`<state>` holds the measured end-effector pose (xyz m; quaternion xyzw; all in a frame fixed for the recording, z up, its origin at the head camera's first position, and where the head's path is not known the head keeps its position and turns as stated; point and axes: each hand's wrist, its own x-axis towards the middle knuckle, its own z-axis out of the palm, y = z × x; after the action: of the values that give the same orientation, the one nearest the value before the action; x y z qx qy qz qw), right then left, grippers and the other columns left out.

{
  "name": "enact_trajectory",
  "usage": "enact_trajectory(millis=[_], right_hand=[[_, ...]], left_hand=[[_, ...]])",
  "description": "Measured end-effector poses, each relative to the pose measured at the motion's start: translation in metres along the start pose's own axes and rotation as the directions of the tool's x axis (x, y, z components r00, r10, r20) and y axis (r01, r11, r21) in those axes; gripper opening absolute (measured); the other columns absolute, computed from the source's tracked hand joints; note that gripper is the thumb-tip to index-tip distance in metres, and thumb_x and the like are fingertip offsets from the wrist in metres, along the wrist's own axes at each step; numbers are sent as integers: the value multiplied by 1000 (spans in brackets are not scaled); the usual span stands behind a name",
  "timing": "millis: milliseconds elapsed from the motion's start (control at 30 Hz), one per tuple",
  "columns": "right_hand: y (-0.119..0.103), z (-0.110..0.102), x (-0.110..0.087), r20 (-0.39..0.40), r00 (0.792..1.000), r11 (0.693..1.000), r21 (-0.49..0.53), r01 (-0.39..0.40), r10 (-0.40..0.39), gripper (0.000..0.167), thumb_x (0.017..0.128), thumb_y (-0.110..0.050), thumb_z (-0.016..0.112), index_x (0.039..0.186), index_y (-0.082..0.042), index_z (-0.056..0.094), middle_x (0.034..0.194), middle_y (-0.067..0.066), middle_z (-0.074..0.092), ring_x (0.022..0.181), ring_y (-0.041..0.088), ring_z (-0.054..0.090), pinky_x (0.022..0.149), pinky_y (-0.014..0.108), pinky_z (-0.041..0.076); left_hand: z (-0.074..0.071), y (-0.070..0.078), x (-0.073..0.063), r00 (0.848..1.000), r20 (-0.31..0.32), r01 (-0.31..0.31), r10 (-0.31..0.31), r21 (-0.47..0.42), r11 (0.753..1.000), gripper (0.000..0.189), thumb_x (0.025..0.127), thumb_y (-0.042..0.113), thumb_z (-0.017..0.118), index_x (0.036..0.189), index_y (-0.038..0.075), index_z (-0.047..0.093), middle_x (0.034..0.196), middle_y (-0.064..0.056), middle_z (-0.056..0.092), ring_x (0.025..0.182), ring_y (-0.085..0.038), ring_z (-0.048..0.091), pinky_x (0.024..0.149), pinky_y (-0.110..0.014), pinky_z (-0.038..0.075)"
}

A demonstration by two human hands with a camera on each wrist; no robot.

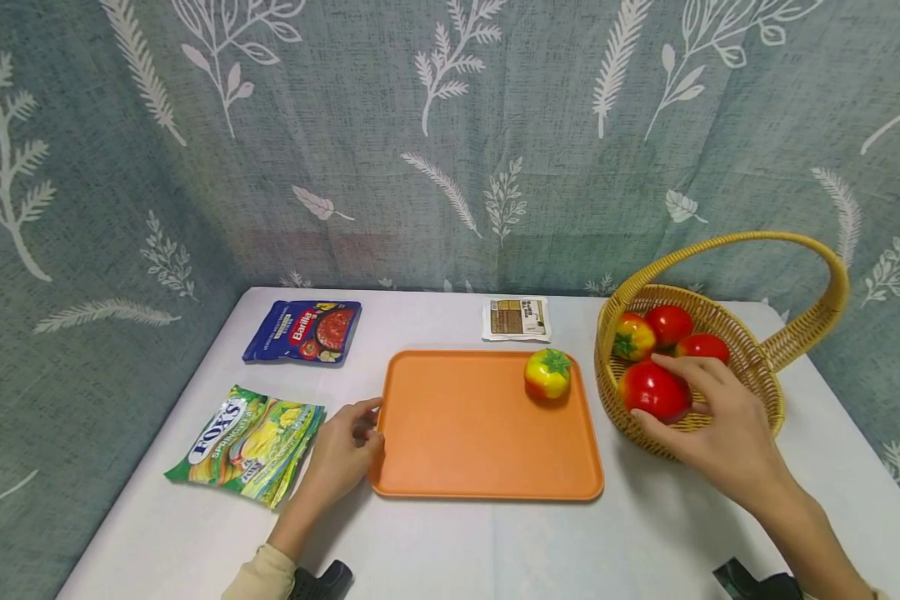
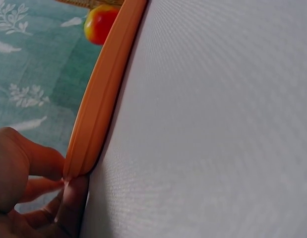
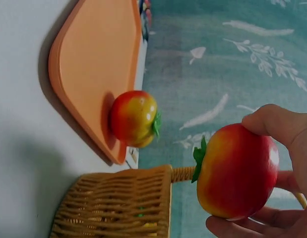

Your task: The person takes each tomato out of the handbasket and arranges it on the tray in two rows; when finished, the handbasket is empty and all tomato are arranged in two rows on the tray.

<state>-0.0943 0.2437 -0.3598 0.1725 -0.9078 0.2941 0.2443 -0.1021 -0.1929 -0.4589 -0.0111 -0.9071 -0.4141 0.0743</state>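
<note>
My right hand [image 1: 720, 425] grips a shiny red tomato [image 3: 237, 171], fingers and thumb on opposite sides. The tomato has a yellow end with a green leafy top, and is held over the front of a wicker basket [image 1: 768, 392]. Inside the basket lie several more tomatoes [image 1: 670, 325]. My left hand [image 1: 345, 442] holds the left edge of an orange tray [image 1: 480, 433] between thumb and fingers; in the left wrist view the fingertips meet the tray's rim [image 2: 96, 104]. A yellow-red tomato [image 1: 547, 373] sits in the tray's back right corner.
A green Fox's candy bag [image 1: 247, 446] lies left of my left hand. Behind it is a blue Barilla pouch [image 1: 303, 332]. A small white-and-brown packet [image 1: 516, 318] lies behind the tray. The basket's tall handle [image 1: 750, 239] arches toward the right. Patterned green cloth [image 1: 390, 217] hangs around the table.
</note>
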Motion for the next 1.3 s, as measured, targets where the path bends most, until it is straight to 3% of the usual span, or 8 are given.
enact_trajectory(millis=[133, 267, 367, 500, 600, 733, 867, 1300], right_hand=[[-6, 4, -1, 19, 1000, 1000, -13, -2, 2, 66, 64, -17, 93, 126, -13, 69, 114, 3, 61, 103, 20, 55, 79, 2, 35], [-11, 9, -1, 30, 1000, 1000, -3, -3, 3, 69, 63, -20, 94, 126, -12, 66, 117, 2, 61, 105, 19, 56, 83, 4, 36], [-14, 13, 0, 41, 999, 1000, 1, 2, -3, 72, 61, -20, 95, 126, -11, 63, 119, 1, 62, 107, 18, 57, 88, 15, 45], [-19, 16, -1, 71, 997, 1000, -6, 23, -22, 71, 61, -21, 96, 125, -14, 65, 120, -2, 62, 107, 15, 57, 85, 18, 48], [-21, 20, -2, 91, 995, 999, 7, 36, -37, 72, 61, -22, 96, 126, -16, 67, 120, -4, 61, 107, 13, 57, 85, 11, 43], [-24, 26, -4, 115, 992, 999, 30, 44, -47, 73, 61, -19, 95, 128, -15, 67, 120, -3, 59, 107, 16, 59, 82, 32, 56], [-26, 34, -6, 143, 988, 998, 39, 52, -57, 71, 62, -20, 95, 127, -11, 67, 120, 2, 60, 105, 22, 61, 79, 49, 57], [-26, 59, -16, 232, 970, 993, 102, 52, -74, 68, 66, -19, 93, 126, -9, 64, 123, 2, 62, 107, 21, 62, 81, 45, 58]], left_hand=[[0, -1, 0, 1000, -5, -14, 14, 2, 1000, 51, 77, -6, 63, 128, 0, 65, 97, -9, 63, 83, -18, 62, 71, -29, 53], [0, -1, 0, 1000, 6, -1, 1, 1, 1000, 52, 78, -5, 63, 130, 1, 64, 99, -9, 63, 84, -18, 61, 73, -29, 53], [0, 0, 0, 1000, 17, 16, -16, 2, 1000, 53, 78, -3, 63, 131, 2, 64, 100, -8, 63, 85, -18, 61, 74, -29, 53], [0, 0, 0, 1000, 10, 7, -7, 2, 1000, 53, 77, -3, 64, 130, 1, 64, 100, -9, 63, 85, -17, 62, 73, -30, 53], [0, -1, 0, 1000, -3, -6, 6, -1, 1000, 53, 77, -4, 64, 130, 1, 64, 99, -9, 63, 84, -17, 63, 73, -29, 54], [1, -1, 0, 1000, -15, -13, 13, -5, 1000, 53, 77, -5, 64, 129, 0, 64, 99, -9, 64, 84, -17, 64, 72, -29, 54], [1, -1, 0, 1000, -12, -12, 12, -15, 1000, 52, 77, -6, 64, 129, 0, 65, 99, -9, 64, 84, -18, 63, 73, -30, 55], [0, 0, 0, 1000, 3, 13, -13, -11, 1000, 53, 78, -4, 64, 130, 0, 63, 102, -10, 64, 87, -19, 63, 75, -31, 55]])
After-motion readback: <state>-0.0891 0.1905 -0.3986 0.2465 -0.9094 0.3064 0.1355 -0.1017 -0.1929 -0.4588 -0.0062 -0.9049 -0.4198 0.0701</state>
